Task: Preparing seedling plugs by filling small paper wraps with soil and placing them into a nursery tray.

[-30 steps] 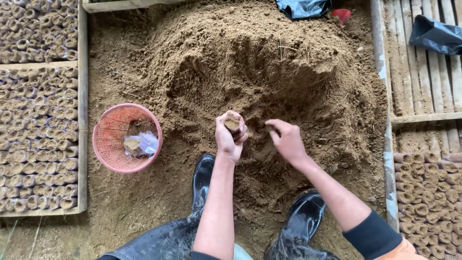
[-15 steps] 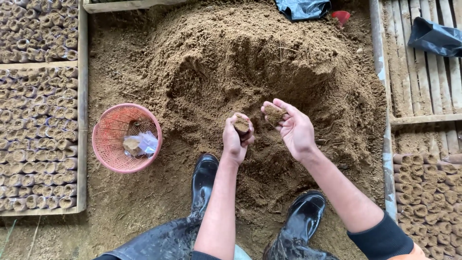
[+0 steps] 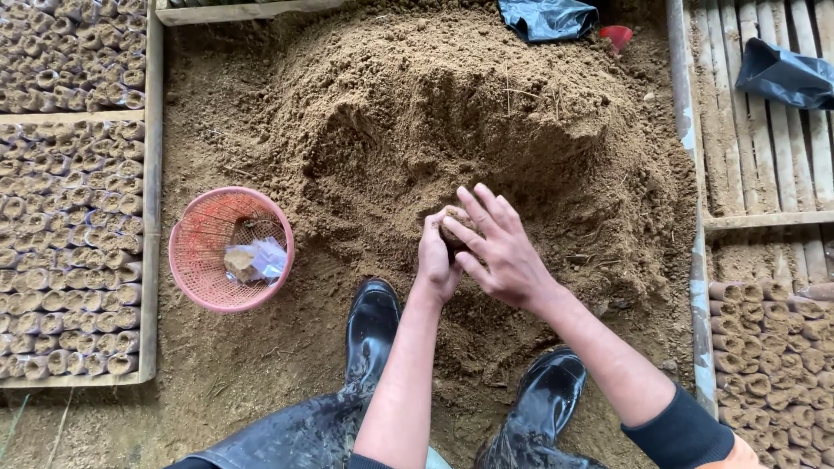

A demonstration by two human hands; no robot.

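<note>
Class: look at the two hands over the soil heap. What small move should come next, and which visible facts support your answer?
Probably press the soil down. The left hand grips a small soil-filled pot and the right hand lies flat over its top, fingers spread, above the soil heap. The filled pots on the left look packed to the brim.

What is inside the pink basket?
The pink basket holds a crumpled clear plastic bag with a brownish lump against it. What lies beneath the bag is covered; bare mesh shows elsewhere.
</note>
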